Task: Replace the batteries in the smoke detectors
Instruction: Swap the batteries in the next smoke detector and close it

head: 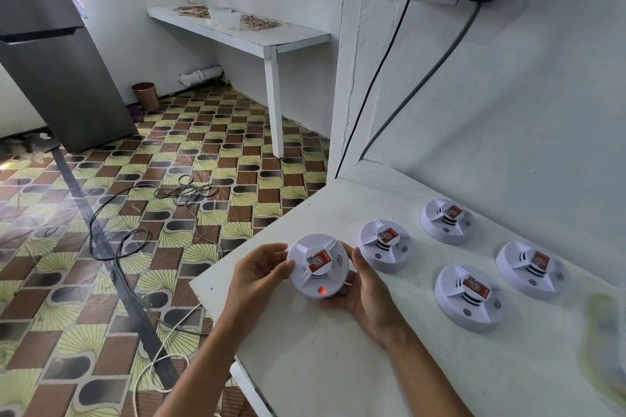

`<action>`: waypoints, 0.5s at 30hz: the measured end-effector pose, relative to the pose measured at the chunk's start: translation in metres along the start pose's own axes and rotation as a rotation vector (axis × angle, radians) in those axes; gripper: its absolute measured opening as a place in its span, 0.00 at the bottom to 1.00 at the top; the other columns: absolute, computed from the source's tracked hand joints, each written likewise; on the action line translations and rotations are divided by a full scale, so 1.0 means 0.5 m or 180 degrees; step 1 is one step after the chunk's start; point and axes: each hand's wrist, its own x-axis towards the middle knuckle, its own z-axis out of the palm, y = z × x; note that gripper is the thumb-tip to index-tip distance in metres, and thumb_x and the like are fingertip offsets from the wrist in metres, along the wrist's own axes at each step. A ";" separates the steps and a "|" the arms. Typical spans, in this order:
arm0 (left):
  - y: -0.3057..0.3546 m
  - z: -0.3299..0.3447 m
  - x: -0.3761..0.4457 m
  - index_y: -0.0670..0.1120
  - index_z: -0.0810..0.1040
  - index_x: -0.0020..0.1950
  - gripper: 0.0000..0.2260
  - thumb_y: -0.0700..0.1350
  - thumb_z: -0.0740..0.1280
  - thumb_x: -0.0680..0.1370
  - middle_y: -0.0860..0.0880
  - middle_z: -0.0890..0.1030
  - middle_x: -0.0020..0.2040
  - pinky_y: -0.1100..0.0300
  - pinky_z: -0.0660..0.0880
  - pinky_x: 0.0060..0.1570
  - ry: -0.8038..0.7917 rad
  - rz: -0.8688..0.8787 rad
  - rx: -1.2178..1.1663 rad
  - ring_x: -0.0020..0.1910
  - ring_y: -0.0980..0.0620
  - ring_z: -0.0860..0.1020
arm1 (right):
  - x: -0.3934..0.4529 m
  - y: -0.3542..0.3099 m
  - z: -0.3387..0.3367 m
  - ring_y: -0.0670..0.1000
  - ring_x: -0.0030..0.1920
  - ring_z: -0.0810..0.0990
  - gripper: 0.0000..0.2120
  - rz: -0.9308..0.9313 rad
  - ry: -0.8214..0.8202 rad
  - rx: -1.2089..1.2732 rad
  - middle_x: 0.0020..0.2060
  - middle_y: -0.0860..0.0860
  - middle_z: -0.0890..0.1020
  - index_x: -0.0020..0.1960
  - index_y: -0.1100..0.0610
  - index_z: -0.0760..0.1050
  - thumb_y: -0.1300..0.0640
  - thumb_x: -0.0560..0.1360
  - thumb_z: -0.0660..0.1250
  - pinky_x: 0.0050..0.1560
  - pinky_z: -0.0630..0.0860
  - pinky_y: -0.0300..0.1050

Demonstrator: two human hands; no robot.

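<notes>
Head view: both hands on one smoke detector at the near-left corner of the white counter.

I see the left hand (259,272) curled round the left rim of the held detector (318,266), fingertips on its edge; the right hand (364,294) cups it from below and right, thumb up along the right rim. The detector is a round white plastic dome with raised ribs, a red label on its hub and a red light lit near its lower edge. It sits over the counter (338,366) close to the left edge, beyond which is patterned tile floor with loose cables (142,240). Four more detectors (385,245) lie flat on the counter to the right, spaced apart, back ones near the wall (508,112). The counter surface looks matte, painted and scuffed.
</notes>
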 end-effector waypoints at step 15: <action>-0.003 -0.001 0.002 0.37 0.79 0.56 0.11 0.35 0.70 0.74 0.40 0.85 0.47 0.65 0.77 0.42 0.0010 -0.0016 -0.0007 0.45 0.50 0.83 | 0.007 0.008 -0.006 0.56 0.51 0.83 0.21 -0.0023 -0.0047 0.0044 0.59 0.60 0.80 0.62 0.46 0.76 0.41 0.73 0.58 0.42 0.80 0.50</action>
